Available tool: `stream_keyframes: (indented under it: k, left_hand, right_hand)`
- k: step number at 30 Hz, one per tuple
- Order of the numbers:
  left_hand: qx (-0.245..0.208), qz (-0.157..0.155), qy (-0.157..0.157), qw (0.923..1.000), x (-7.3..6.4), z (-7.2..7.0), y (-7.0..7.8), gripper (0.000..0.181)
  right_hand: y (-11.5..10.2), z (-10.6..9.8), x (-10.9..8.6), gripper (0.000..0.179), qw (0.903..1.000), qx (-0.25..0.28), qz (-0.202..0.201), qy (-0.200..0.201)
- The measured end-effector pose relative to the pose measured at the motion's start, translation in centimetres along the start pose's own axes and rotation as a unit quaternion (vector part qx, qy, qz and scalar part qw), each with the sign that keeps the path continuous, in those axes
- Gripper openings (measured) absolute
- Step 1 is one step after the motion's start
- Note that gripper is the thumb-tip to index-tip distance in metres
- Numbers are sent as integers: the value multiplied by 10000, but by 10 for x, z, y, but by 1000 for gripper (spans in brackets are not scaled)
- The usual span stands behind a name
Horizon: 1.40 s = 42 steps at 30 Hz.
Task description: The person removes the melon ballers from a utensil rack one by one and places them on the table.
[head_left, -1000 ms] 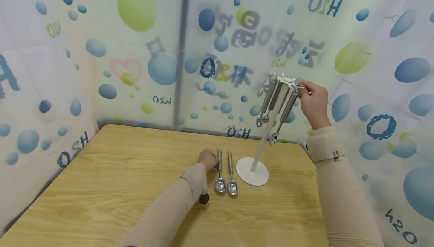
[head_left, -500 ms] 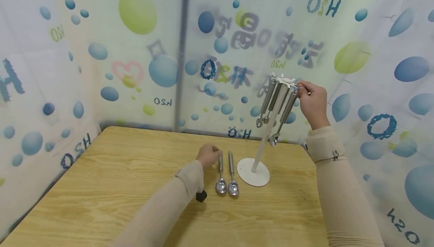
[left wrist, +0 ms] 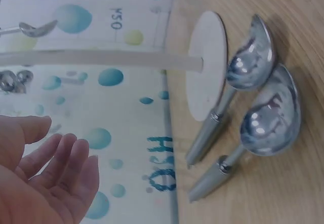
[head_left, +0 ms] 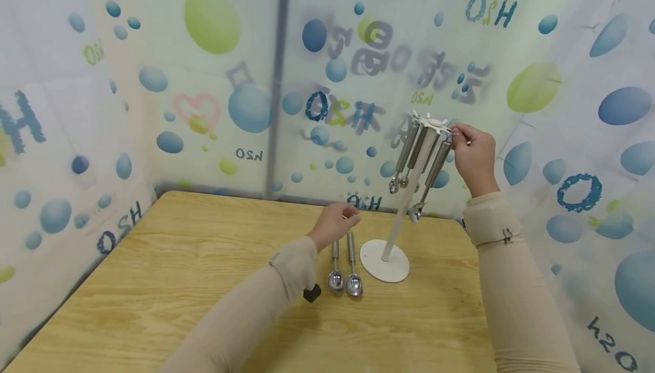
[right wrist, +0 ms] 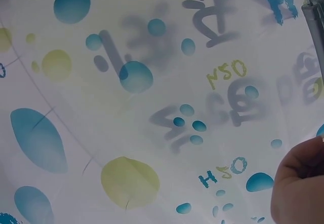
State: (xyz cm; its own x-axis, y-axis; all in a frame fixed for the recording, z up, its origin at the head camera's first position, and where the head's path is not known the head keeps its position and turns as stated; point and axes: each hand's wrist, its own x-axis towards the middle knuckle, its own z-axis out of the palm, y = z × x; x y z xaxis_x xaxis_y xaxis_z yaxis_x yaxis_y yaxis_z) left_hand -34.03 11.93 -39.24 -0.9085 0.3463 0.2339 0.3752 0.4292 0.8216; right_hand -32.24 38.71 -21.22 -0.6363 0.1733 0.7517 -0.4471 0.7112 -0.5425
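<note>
Two metal ice cream scoops (head_left: 354, 285) (left wrist: 271, 117) lie side by side on the table, bowls toward me. My left hand (head_left: 335, 225) (left wrist: 53, 178) hovers above their handle ends, fingers loosely bent and apart with nothing in them. Beside the scoops stands a white rack with a round base (head_left: 381, 270) (left wrist: 208, 95), a pole and a notched top disc (head_left: 432, 124). Several metal utensils (head_left: 417, 151) hang from the disc, among them a scoop (head_left: 415, 212) on the right. With thumb and fingers, my right hand (head_left: 475, 157) (right wrist: 298, 183) pinches the disc's right edge, right at that scoop's handle top.
A wooden table (head_left: 215, 248) carries everything, with its far edge close to a curtain (head_left: 204, 77) printed with bubbles and letters. Below my left cuff shows a small black object (head_left: 312, 293). The curtain also runs along both sides.
My left hand has let go of the left scoop's handle, then risen and moved right, over the handle ends. The right hand keeps its place at the rack's top.
</note>
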Motion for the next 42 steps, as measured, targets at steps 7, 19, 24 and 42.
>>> stream_keyframes:
  k: [7,19,24,42]
  left_hand:
    - [77,424,-121,9990,0,4,24,27]
    - [-65,1090,-121,9939,-5,7,61,25]
    - [-173,1411,2,9898,-5,6,73,27]
    - [-398,1784,356,9825,7,-1,107,28]
  right_hand:
    - [3,-2,-1,25,9999,-72,-74,85]
    - [-1,-4,-1,23,9963,-720,-365,292]
    - [-6,-4,-4,23,9938,-924,-528,316]
    - [-18,0,-9,26,9858,-1484,-729,296]
